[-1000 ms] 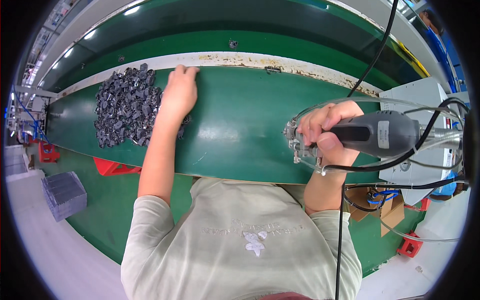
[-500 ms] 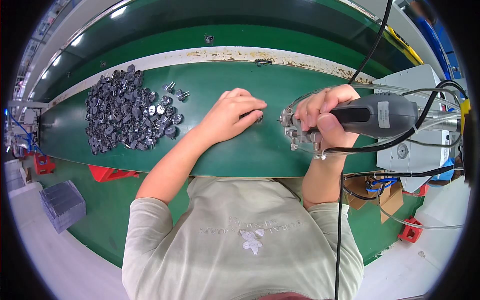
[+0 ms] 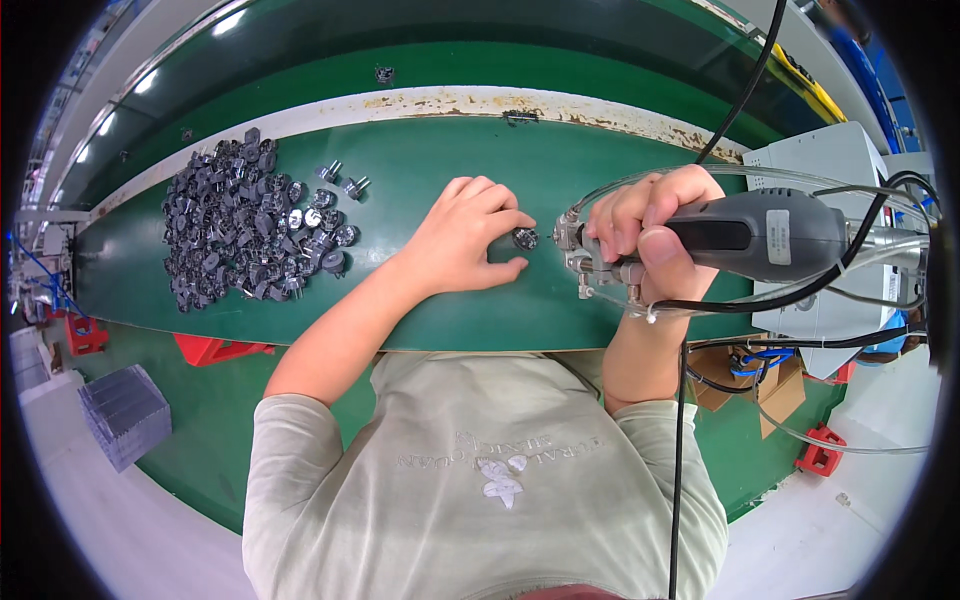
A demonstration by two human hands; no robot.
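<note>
My left hand point(image 3: 468, 235) rests on the green work surface point(image 3: 430, 320), thumb and fingers spread apart. In the gap between them lies a small round black part point(image 3: 525, 238), close to or touching the index fingertip; I cannot tell which. My right hand point(image 3: 650, 225) is wrapped round a dark grey powered screwdriver point(image 3: 770, 235), lying on its side. Its metal head point(image 3: 570, 236), with clear tubes attached, points left, a short gap from the round part. Farther left spreads a heap of similar black parts point(image 3: 225, 220); two with metal shafts point(image 3: 355, 187) lie apart from it.
Beyond a worn white rail point(image 3: 420, 103) runs a green belt point(image 3: 480, 70) with a few small parts on it. A grey-white machine point(image 3: 830, 180) stands at the right; black cables and clear hoses run from the screwdriver. Below are a cardboard box point(image 3: 785, 395) and red stools point(image 3: 822, 450).
My left thumb has moved nearer to me, away from the fingers, and the round part between them has come into view. Parts on the far belt have shifted left. My right hand has hardly moved.
</note>
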